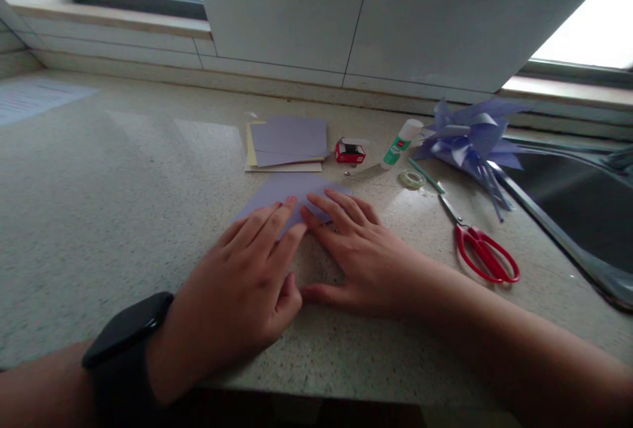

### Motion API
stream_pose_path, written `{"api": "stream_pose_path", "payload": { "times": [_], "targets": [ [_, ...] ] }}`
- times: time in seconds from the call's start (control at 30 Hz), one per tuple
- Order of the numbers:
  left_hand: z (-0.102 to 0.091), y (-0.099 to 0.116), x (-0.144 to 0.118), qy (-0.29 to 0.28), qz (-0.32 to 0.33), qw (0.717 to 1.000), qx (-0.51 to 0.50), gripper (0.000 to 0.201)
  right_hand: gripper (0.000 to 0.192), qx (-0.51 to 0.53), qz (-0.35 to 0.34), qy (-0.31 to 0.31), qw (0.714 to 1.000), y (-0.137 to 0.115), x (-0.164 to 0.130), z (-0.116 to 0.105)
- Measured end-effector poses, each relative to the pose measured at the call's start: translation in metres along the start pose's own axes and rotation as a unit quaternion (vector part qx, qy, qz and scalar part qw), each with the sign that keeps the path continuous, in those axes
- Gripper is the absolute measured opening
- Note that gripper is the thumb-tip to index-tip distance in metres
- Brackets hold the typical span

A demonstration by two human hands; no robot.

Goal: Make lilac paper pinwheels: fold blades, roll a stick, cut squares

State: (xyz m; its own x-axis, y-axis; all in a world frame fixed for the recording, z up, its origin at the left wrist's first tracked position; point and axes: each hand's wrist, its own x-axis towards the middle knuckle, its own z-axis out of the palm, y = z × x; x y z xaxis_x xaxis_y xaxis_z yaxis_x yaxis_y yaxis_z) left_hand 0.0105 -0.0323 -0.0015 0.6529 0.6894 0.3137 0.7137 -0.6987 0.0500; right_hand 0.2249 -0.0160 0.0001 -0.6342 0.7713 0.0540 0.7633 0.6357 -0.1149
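A sheet of lilac paper [277,189] lies flat on the counter, its near part covered by my two hands. My left hand [247,270] rests over the paper's left side, fingers stretched forward and pressing down, with a black watch at the wrist. Over the right side lies my right hand [353,243], palm down with fingers spread. The fingertips of both hands come close together near the middle of the sheet. Whether the paper is folded under them is hidden.
Beyond the sheet sits a stack of lilac and cream paper [289,141]. Rightward are a small red box [350,152], a glue stick [401,143], a tape roll [411,179], red-handled scissors [477,243] and lilac paper pinwheels [469,134]. A metal sink [554,230] borders the right.
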Motion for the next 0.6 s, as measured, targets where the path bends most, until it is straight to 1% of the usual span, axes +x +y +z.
{"api": "stream_pose_path", "payload": {
  "times": [0.13, 0.27, 0.37, 0.5, 0.6],
  "targets": [
    [-0.002, 0.004, 0.0, -0.002, 0.02, 1.0, -0.004, 0.048, 0.099, 0.005, 0.001, 0.008, 1.0, 0.0, 0.001, 0.0],
    [0.0, 0.005, 0.001, -0.012, 0.011, 1.0, -0.016, 0.046, 0.098, 0.004, -0.015, 0.024, 1.0, 0.0, -0.004, -0.001],
    [0.0, 0.003, 0.002, -0.02, 0.006, 0.999, -0.025, 0.047, 0.093, 0.008, -0.03, 0.035, 0.999, -0.002, -0.013, -0.005],
    [0.0, 0.001, 0.002, -0.027, 0.004, 0.999, -0.036, 0.05, 0.082, 0.022, -0.042, 0.021, 0.999, -0.003, -0.018, -0.009],
    [0.002, 0.0, 0.001, -0.026, 0.0, 0.999, -0.036, 0.052, 0.082, 0.037, -0.039, 0.016, 0.998, -0.003, -0.014, -0.009]
  ]
}}
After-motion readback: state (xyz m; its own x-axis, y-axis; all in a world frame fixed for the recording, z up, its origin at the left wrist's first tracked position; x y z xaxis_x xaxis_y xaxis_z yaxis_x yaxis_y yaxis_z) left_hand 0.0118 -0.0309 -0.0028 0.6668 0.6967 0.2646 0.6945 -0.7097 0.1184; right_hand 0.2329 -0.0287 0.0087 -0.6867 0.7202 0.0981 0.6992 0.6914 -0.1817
